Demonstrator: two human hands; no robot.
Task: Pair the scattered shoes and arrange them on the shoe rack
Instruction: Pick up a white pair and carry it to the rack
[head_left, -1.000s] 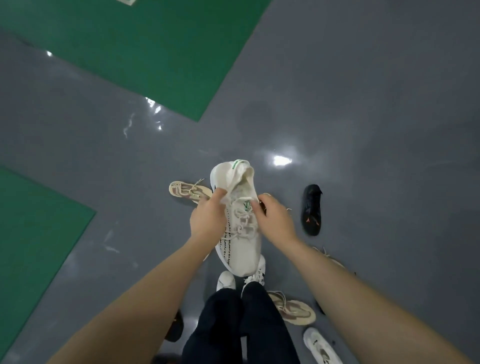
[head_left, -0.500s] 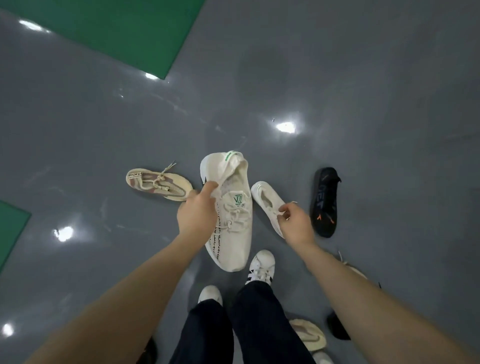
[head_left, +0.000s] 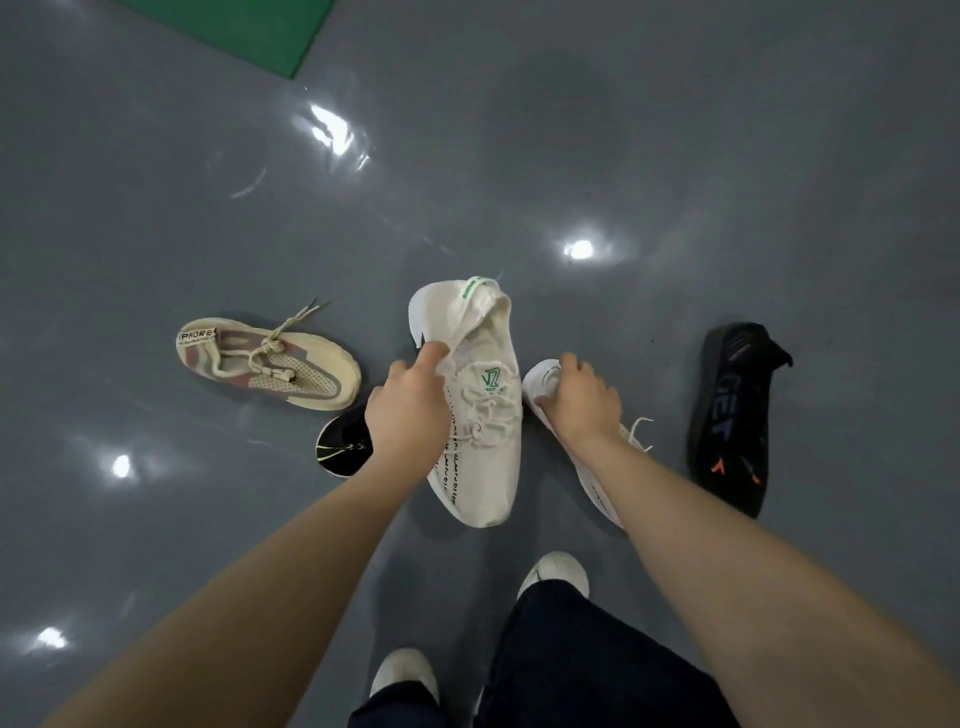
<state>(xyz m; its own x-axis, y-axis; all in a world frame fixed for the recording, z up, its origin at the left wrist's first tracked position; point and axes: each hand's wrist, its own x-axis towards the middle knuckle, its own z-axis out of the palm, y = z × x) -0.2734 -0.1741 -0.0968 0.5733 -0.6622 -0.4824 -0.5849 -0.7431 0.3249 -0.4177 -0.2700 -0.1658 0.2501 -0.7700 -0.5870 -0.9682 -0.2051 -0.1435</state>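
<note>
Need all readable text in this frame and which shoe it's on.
"IPRORE" (last letters unsure): heel tab of the beige mesh shoe.
"VZ"-like green logo: tongue of the white knit shoe in the left hand; black side lettering and green heel strip unreadable.
"GET" (unsure): side of the black shoe.

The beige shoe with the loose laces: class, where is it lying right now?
In the head view the beige shoe lies on the grey floor, to the left of the left hand and its white sneaker.
</note>
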